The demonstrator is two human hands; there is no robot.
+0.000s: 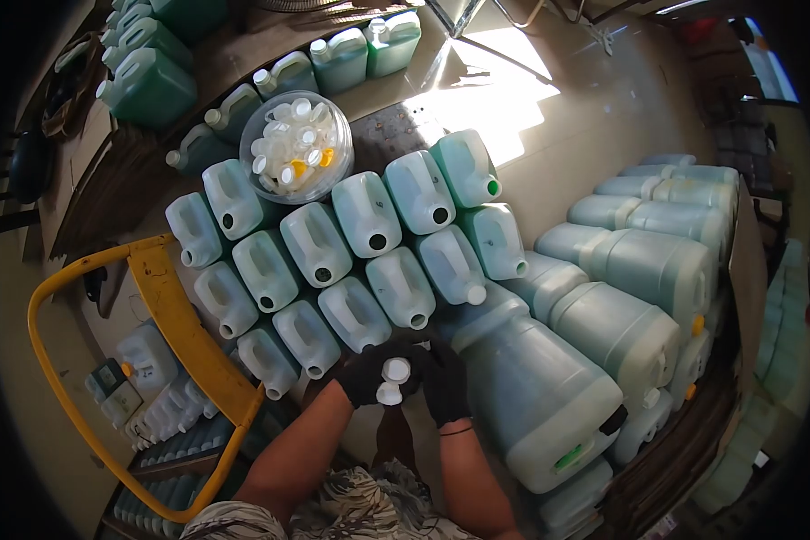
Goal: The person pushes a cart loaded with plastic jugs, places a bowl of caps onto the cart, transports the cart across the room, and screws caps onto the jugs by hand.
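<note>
Both my hands wear black gloves and meet low in the middle, just below the stacked jugs. My left hand is closed round white caps, one above the other. Close beside it, my right hand has its fingers bent toward the left one; what they hold, if anything, is hidden. Rows of pale green jugs lie with their necks toward me. Some necks look open, some have black caps, one has a green cap and one a white cap. Behind them stands a clear round tub of white and yellow caps.
Large translucent drums are stacked at my right. A yellow metal frame rises at the left. Filled green jugs line a ledge behind the tub, and more green containers stand at the upper left.
</note>
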